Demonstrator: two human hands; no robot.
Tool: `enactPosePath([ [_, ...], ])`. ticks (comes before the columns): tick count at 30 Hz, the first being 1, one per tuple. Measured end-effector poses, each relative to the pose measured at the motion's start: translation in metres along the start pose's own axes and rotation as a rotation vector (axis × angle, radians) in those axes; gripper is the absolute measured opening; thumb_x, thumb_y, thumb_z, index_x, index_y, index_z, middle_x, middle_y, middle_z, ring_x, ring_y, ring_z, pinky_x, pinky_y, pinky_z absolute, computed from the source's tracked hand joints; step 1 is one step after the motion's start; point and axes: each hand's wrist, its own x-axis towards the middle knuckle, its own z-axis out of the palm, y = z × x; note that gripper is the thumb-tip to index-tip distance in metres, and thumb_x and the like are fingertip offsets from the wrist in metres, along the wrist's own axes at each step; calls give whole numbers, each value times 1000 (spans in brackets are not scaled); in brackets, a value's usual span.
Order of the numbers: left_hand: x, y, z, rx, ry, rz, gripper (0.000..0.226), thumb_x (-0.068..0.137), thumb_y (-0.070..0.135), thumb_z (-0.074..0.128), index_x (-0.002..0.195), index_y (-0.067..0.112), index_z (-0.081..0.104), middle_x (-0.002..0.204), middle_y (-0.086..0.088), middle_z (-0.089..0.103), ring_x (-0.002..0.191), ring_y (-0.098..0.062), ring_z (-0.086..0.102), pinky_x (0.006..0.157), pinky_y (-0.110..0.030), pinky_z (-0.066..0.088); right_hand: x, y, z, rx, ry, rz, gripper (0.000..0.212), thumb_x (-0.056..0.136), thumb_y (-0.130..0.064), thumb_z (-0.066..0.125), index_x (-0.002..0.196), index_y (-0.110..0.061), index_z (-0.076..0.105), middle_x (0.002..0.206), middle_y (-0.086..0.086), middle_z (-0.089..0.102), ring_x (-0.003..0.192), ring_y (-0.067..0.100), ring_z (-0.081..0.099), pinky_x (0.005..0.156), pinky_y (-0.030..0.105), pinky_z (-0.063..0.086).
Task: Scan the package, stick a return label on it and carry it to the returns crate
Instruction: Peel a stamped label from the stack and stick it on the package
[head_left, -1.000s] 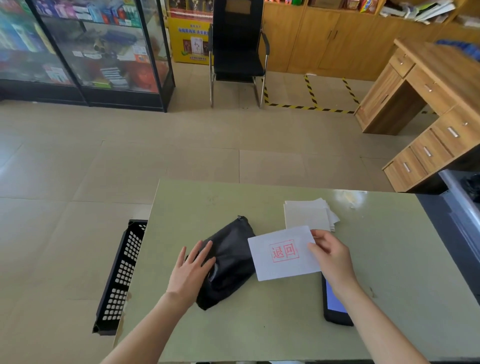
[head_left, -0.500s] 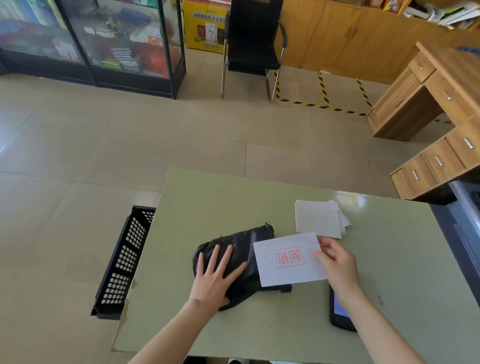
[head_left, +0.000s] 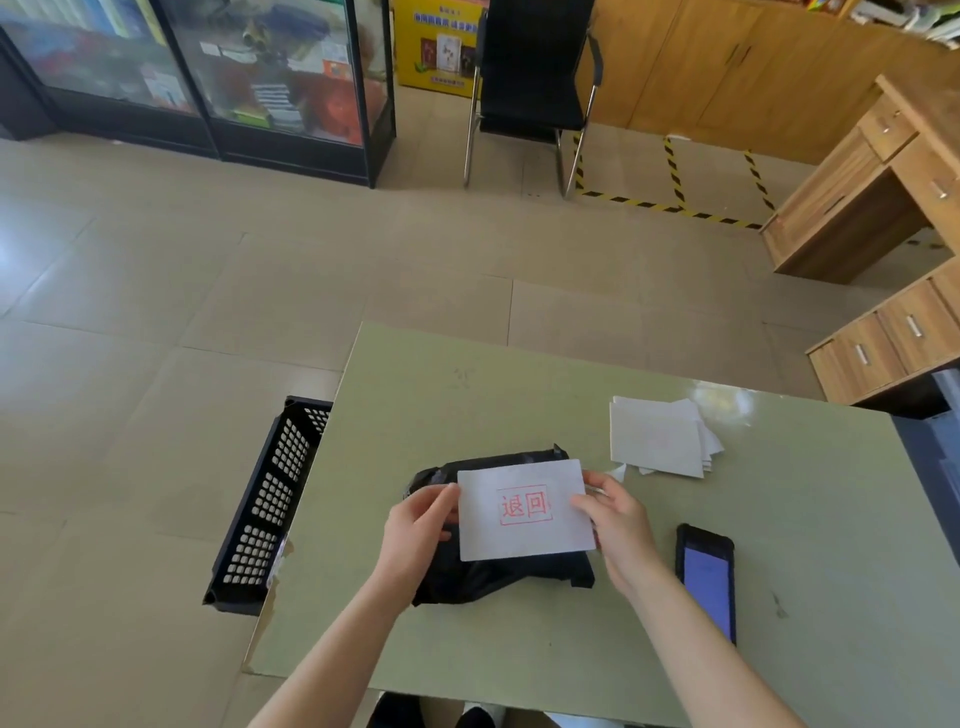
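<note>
A black plastic-wrapped package lies on the green table in front of me. Over it I hold a white return label with red stamped characters. My left hand pinches the label's left edge and my right hand pinches its right edge. The label covers the middle of the package; whether it touches the wrap I cannot tell. A black perforated crate stands on the floor against the table's left side.
A stack of white labels lies at the table's far right. A black handheld scanner with a lit screen rests right of my right hand. Beyond are a black chair, glass cabinets and wooden desks.
My left hand left the package and took the label's left edge. The label shifted left over the package, and the package now lies squarer on the table.
</note>
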Motion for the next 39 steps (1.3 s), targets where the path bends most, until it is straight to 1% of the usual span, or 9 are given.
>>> enactPosePath([
  [7, 20, -5, -2, -44, 164, -76, 9, 80, 9, 72, 87, 15, 69, 81, -4, 74, 77, -21, 69, 75, -40, 59, 15, 13, 27, -127, -123, -26, 37, 85, 7, 50, 108, -21, 57, 99, -1, 70, 84, 14, 66, 68, 21, 53],
  [11, 28, -9, 0, 15, 210, -86, 10, 81, 10, 71, 88, 16, 67, 76, 0, 71, 68, -17, 65, 70, -37, 57, 28, 26, 32, -278, -62, -52, 45, 82, 5, 50, 108, -31, 56, 111, -1, 67, 94, 21, 65, 81, 35, 53],
  [15, 34, -16, 10, 128, 180, -73, 8, 83, 10, 69, 90, 14, 68, 76, 1, 71, 69, -17, 64, 67, -33, 56, 37, 35, 28, -407, 39, -85, 44, 83, 4, 50, 114, -26, 59, 107, -4, 66, 83, 14, 64, 71, 22, 49],
  [19, 36, -21, 21, 208, 183, -50, 13, 83, 7, 67, 93, 16, 67, 83, 1, 71, 74, -11, 64, 61, -18, 46, 38, 39, 24, -466, 70, -156, 45, 85, 5, 47, 119, -23, 57, 96, -9, 63, 85, 10, 60, 63, 10, 42],
  [24, 33, -19, 26, 248, 224, 6, 15, 83, 3, 65, 92, 16, 66, 81, 4, 69, 73, -4, 62, 54, -5, 43, 39, 48, 25, -560, 72, -243, 50, 84, 1, 51, 127, -26, 51, 108, -6, 62, 89, 13, 59, 73, 19, 48],
  [29, 32, -24, 29, 441, 216, 121, 21, 78, 5, 66, 93, 20, 64, 89, 4, 63, 77, -15, 62, 68, -25, 51, 42, 57, 23, -661, 87, -308, 65, 83, -8, 64, 140, -24, 38, 120, -1, 53, 96, 17, 57, 90, 33, 50],
  [34, 34, -28, 30, 648, 303, 162, 59, 74, 10, 72, 129, 16, 53, 113, -3, 55, 102, -24, 56, 83, -33, 48, 44, 63, 17, -897, 148, -473, 59, 81, -18, 71, 135, -17, 47, 135, 5, 47, 119, 22, 48, 100, 38, 45],
  [36, 33, -31, 33, 814, 294, 376, 64, 72, 9, 75, 132, 13, 53, 119, -6, 57, 108, -28, 56, 88, -37, 49, 43, 66, 20, -1022, 152, -626, 54, 84, -24, 67, 134, -14, 49, 144, 6, 45, 123, 21, 47, 100, 38, 45],
  [39, 36, -38, 43, 1121, 119, 720, 57, 85, 23, 67, 138, 11, 51, 145, -6, 52, 135, -24, 42, 108, -40, 35, 45, 72, 32, -1137, -9, -759, 54, 94, -31, 46, 144, -17, 36, 156, 1, 29, 140, 17, 28, 112, 36, 23],
])
